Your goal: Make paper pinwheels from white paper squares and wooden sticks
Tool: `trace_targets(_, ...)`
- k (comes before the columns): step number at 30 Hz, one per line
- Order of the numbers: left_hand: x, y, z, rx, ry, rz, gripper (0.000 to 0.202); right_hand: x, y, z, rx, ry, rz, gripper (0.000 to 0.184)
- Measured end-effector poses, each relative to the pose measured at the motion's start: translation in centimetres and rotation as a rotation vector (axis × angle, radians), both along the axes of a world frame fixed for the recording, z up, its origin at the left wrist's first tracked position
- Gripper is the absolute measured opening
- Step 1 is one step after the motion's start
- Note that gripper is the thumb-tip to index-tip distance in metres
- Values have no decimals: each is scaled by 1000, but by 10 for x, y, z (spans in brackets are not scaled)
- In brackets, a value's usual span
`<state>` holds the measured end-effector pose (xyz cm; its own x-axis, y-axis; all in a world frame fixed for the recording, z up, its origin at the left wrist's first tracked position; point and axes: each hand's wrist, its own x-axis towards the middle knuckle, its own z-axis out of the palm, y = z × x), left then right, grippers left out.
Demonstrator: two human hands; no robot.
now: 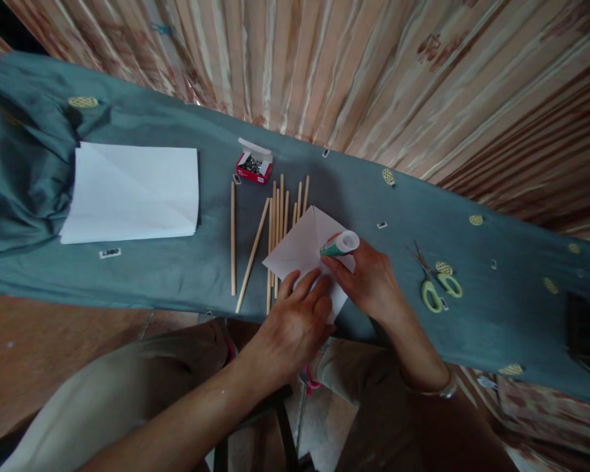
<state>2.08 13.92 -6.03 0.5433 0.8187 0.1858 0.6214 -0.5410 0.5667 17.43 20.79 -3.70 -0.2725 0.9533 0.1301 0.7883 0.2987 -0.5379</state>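
My right hand (368,275) grips the glue stick (338,244), tilted, lower end leftward over the paper (295,244); left hand (299,318) unclenched atop paper, by near edge of tabletop (482,328)

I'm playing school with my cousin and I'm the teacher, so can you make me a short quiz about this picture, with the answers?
1. What does the right hand hold?
a) a brush
b) a green-and-white tube
c) a cup

2. True or false: the red box has its lid open.

3. Fill the gap: going from left to right across the table, you pass the stack of paper, then the wooden sticks, and past the hands you reach the ____ with green handles.

Key
1: b.
2: True, and small metal pieces show inside.
3: scissors.
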Motion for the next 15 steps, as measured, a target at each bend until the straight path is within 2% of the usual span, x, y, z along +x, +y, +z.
trace_targets(2,0,-1,-1,7,-9,3,17,2,-2,3,-29,17,7,16)
trace_targets(4,0,-1,-2,14,-3,2,17,5,-2,5,-95,125,-7,15)
trace_targets(7,-1,-2,-3,22,22,-2,18,11,-1,6,-172,481,-90,18)
trace_targets(10,-2,-1,-2,14,36,-12,17,19,2,6,-162,747,-184,23)
trace_targets(13,-5,-1,2,1,5,-20,18,28,1,7,-204,823,-195,26)
trace_targets(15,-8,0,6,-1,-88,-15,19,33,-1,8,-243,867,-190,25)
